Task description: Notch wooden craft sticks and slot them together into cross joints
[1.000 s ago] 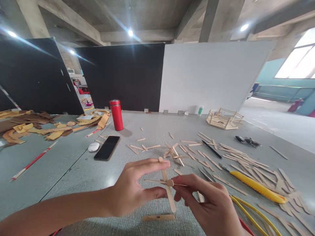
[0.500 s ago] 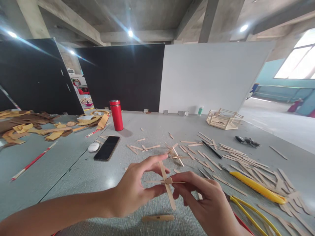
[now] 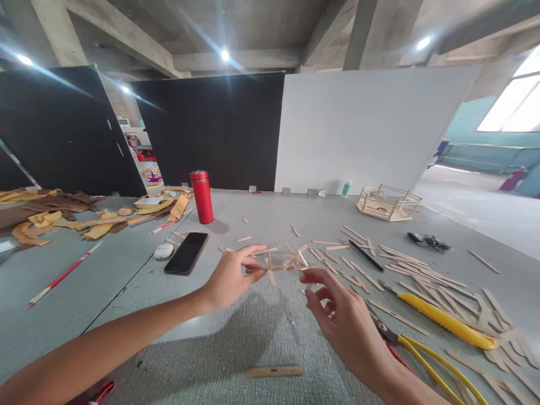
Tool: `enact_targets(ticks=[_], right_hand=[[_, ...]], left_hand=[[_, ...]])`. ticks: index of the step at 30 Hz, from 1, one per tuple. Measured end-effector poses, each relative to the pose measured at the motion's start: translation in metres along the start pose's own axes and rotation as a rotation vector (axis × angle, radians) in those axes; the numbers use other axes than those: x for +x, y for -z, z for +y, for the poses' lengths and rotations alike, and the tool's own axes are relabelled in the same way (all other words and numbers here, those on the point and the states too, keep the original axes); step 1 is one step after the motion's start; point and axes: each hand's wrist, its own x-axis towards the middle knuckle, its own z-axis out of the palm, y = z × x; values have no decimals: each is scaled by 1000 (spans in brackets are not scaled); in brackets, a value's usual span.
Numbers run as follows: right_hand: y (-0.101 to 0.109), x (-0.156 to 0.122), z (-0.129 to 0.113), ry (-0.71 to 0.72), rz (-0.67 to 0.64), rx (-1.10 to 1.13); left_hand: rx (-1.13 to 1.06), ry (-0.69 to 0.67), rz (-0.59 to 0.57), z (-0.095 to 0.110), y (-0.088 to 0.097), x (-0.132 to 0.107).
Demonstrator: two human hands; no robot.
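Note:
My left hand (image 3: 234, 275) pinches a small cross of pale craft sticks (image 3: 272, 278) between thumb and fingers, held out over the table's middle. Close behind it is a second little assembly of craft sticks (image 3: 300, 257); whether the two touch, I cannot tell. My right hand (image 3: 337, 318) hovers to the right with thumb and forefinger parted and nothing visible between them. In front, nearest me, lies a single wooden stick (image 3: 274, 372) with a dark mark at its middle.
Right of my hands are yellow-handled pliers (image 3: 434, 360), a yellow utility knife (image 3: 447, 323), a black pen (image 3: 366, 256) and scattered craft sticks (image 3: 426, 270). Farther back stand a hexagonal stick frame (image 3: 388, 205) and a red flask (image 3: 202, 198). A phone (image 3: 187, 253) lies left.
Both hands have moved away from me, and the stick cross has gone forward and slightly left in my left hand. My right hand has let go of it and drawn apart.

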Motion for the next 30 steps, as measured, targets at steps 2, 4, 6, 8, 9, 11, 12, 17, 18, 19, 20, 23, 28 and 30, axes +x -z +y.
enact_targets(ticks=[2, 4, 6, 8, 9, 11, 12, 17, 18, 19, 20, 23, 28, 30], right_hand=[[-7, -2, 8, 21, -27, -39], [-14, -6, 15, 46, -48, -86], [-20, -11, 19, 75, -66, -134], [-25, -15, 22, 108, -83, -178], [-27, -18, 23, 126, -90, -197], [-30, -21, 23, 165, -103, -229], [-32, -23, 23, 186, -108, -243], [-41, -27, 23, 246, -120, -298], [-41, -28, 24, 251, -119, -305], [-42, -28, 24, 254, -119, -310], [-42, -28, 24, 259, -119, -315], [-42, -27, 24, 266, -117, -325], [-40, -26, 21, 282, -115, -339], [-39, -25, 19, 291, -111, -342]], left_hand=[[12, 37, -56, -18, -1, 7], [29, 68, -111, -35, -4, 11], [58, 87, -147, -50, -7, 13], [90, 100, -151, -60, -9, 13], [106, 106, -141, -63, -8, 14], [134, 121, -118, -67, -5, 16], [144, 129, -112, -68, -3, 17], [131, 161, -175, -68, 8, 22], [123, 165, -189, -67, 9, 23], [113, 169, -200, -66, 9, 23], [105, 172, -206, -64, 9, 23], [78, 175, -201, -60, 5, 22], [27, 181, -155, -55, 2, 20], [11, 196, -134, -54, 4, 21]])
